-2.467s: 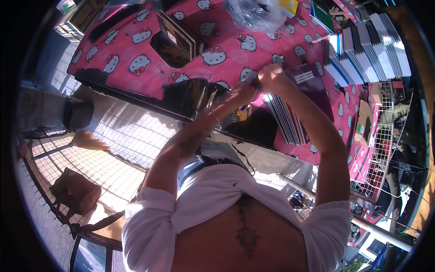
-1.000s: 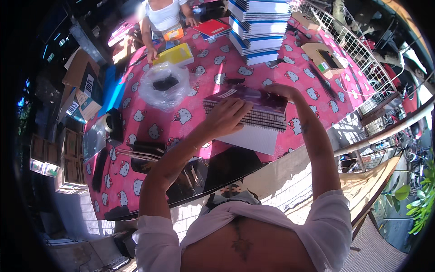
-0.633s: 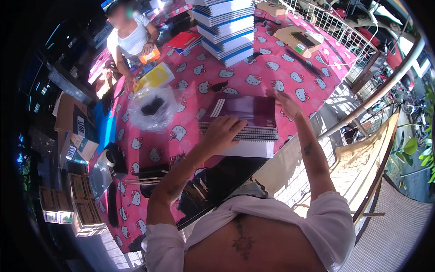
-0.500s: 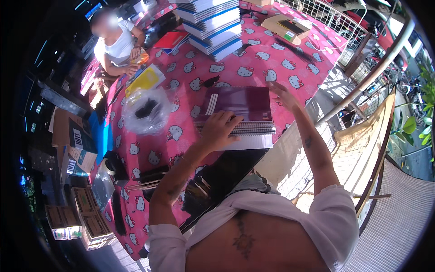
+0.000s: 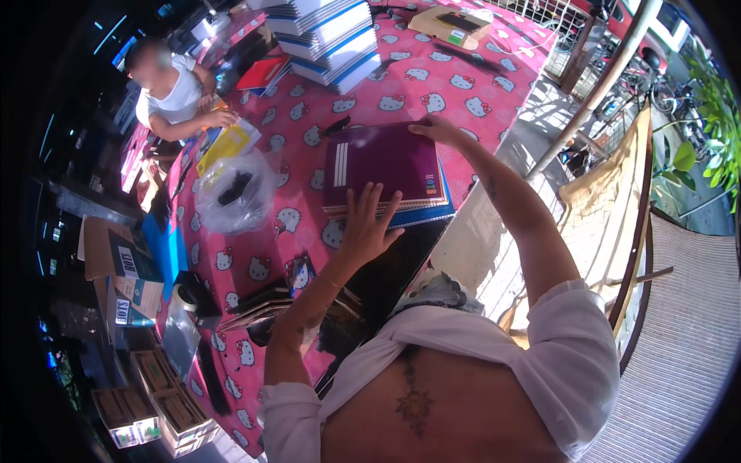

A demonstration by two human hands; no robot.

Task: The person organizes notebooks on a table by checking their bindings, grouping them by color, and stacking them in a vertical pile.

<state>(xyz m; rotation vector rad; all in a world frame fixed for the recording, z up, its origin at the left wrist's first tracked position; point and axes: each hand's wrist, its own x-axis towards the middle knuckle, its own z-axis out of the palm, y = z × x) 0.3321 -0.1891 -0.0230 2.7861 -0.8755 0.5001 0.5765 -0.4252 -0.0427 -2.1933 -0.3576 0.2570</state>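
Observation:
A purple notebook (image 5: 382,163) lies on top of a small stack near the table's front edge, with more notebook edges under it. A blue notebook (image 5: 423,217) sticks out at the bottom of that stack, on the near and right sides. My left hand (image 5: 369,228) has its fingers spread and rests against the stack's near edge. At the far right corner, my right hand (image 5: 434,130) is closed over the purple notebook's edge. Some of its fingertips are hard to make out.
A tall stack of spiral notebooks (image 5: 328,46) stands at the back. A plastic bag (image 5: 235,193) lies left of my notebooks, and a tape roll (image 5: 185,296) sits near the left edge. Across the pink tablecloth (image 5: 297,181), a person (image 5: 171,96) handles papers. Cardboard boxes (image 5: 123,266) stand at left.
My right hand has come from beside the stack onto its far right corner. The fanned spiral edges and white pages in front are now covered or squared up. My left hand's fingers have spread.

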